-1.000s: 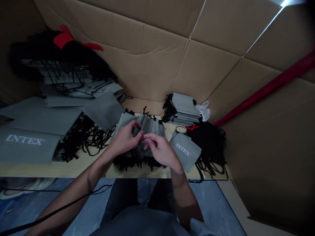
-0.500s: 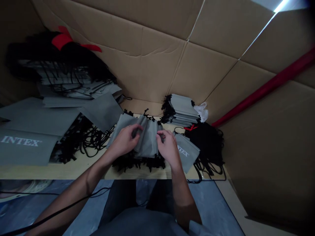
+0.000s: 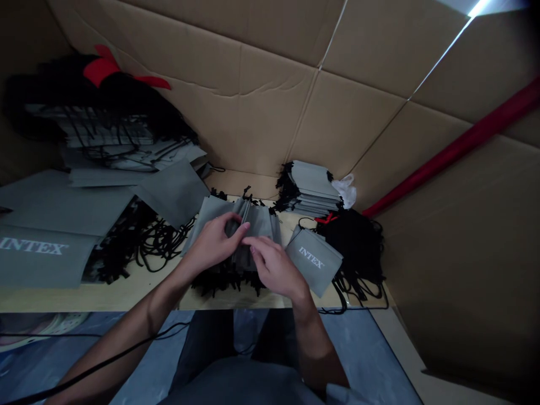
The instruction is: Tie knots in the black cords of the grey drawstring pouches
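The left hand (image 3: 214,239) is half curled, thumb and fingertips at the raised edges of the gray bags (image 3: 262,222) beneath it; the right hand (image 3: 274,265), loosely bent, points its index finger there, any grip unclear in either

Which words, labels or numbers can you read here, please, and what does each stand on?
"INTEX": on the large gray piece at far left.
"INTEX": on the small gray piece beside the right hand.
Any small mark after either word is too small to read.
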`<state>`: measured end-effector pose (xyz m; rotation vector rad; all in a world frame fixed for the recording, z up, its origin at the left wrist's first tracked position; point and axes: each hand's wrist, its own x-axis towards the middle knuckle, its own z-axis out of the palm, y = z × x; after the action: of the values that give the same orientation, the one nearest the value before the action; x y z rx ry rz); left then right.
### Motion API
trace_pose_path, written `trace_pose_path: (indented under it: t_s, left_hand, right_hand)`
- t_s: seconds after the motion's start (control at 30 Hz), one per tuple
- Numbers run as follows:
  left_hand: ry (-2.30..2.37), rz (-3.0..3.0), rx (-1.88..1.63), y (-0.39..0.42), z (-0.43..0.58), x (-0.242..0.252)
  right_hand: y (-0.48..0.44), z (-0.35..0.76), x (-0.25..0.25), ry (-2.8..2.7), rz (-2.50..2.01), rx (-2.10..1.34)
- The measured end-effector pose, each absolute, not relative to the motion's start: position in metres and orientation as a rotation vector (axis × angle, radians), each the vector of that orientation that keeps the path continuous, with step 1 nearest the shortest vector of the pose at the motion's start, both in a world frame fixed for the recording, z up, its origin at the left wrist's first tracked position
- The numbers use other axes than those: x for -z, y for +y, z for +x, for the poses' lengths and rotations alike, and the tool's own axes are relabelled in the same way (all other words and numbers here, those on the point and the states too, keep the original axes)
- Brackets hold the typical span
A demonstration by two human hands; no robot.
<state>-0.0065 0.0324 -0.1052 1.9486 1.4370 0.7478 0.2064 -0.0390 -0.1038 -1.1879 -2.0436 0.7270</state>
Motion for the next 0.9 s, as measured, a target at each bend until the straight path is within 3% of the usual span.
trace_pose_path:
  t_s: [0.17, 0.43, 0.9]
  left_hand:
    - [1.469, 1.983, -0.733, 0.035, -0.009, 0.113]
    - [1.465, 1.999, -0.766, 0.032, -0.009, 0.116]
    - [1.336, 2.001, -0.819, 0.033, -0.004, 0.117]
  right_hand:
    - [-0.043, 0.219, 0.099, -2.067, -1.162, -0.803]
    - [-0.020, 0.244, 0.133, -1.646, -1.534, -0.490]
    - [-0.038, 0.216, 0.113, -1.725, -1.158, -0.816]
